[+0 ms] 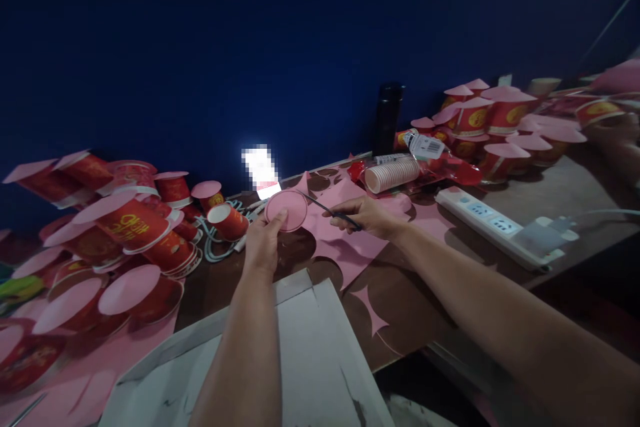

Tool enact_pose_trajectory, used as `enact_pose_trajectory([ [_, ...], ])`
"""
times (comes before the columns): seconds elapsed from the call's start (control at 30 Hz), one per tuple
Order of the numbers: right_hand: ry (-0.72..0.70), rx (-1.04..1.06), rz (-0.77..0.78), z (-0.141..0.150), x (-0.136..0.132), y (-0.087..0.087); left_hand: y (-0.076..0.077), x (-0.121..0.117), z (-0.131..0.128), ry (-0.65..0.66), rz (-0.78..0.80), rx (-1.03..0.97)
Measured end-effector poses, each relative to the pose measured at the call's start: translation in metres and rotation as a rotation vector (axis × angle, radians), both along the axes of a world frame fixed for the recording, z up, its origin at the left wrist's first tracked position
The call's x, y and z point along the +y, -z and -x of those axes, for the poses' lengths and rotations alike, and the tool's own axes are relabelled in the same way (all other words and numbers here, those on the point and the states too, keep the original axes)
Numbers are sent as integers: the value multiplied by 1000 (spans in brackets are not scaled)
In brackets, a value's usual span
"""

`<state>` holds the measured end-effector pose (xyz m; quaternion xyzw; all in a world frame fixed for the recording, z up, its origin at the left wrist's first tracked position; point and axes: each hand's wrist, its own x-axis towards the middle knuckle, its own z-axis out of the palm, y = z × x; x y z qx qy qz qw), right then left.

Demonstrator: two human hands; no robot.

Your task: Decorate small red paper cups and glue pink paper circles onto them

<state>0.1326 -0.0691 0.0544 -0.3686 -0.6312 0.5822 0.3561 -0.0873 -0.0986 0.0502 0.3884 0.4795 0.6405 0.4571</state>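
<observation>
Nearest us, a white box point(320, 353), and beyond it the left hand point(263, 240) pinches a pink disc point(295, 205), thumb on its flat face, which is turned to the wearer; here on the right, the right hand point(363, 215) curls its fingers round black scissors point(345, 217), long axis slanting, tip pointing left and away, right by the disc's edge, blades parted or not, I can't tell

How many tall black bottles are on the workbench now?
1: the black bottle stands upright beyond the right hand, behind the stack of paper cups. Others could be hidden behind the red cups.
</observation>
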Motion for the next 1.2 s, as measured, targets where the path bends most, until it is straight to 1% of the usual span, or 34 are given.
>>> enact_pose_trajectory([
  [0.2,4,-15,-11,2,0,3,0,1,-1,-46,-1,-72],
  [0.33,19,-15,10,4,-1,3,1,3,-4,-104,68,-99],
  [0.4,19,-3,22,5,-2,3,3,4,-6,-103,107,-89],
  [0.47,6,-6,16,5,-2,4,4,4,-6,-100,114,-50],
  [0.63,-23,-63,-15,4,-1,5,4,2,-1,-32,26,145],
  [0.73,-20,-81,-9,3,-1,4,2,-1,1,-45,18,267],
  [0.8,-10,-82,1,3,-2,3,1,-1,1,-38,9,301],
  [0.87,-9,-73,9,3,-2,2,3,0,1,-13,3,270],
  [1.03,-16,-29,12,4,-1,5,10,4,1,17,4,118],
  [1.2,-2,-14,11,4,0,7,10,4,0,37,7,78],
])
